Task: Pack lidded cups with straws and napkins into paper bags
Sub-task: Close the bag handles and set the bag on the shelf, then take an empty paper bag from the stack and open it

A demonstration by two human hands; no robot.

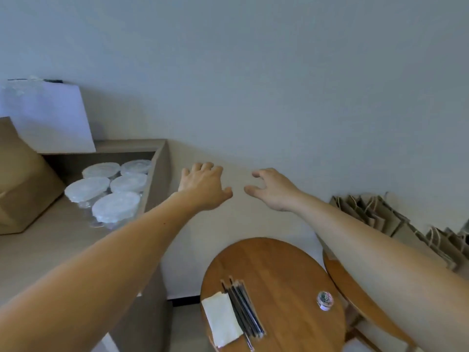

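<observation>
Several clear cups with white lids stand in a group inside an open wooden shelf box at the left. My left hand reaches forward just right of that box, fingers loosely spread, holding nothing. My right hand is stretched out beside it, fingers loosely curved and empty. Black straws and a stack of white napkins lie on a round wooden table below my arms. Brown paper bags with twine handles lean in a row against the wall at the right.
A small roll of tape sits on the round table. A second wooden table adjoins it at the right. A large brown paper bag and a white bag stand at the far left. A pale wall lies ahead.
</observation>
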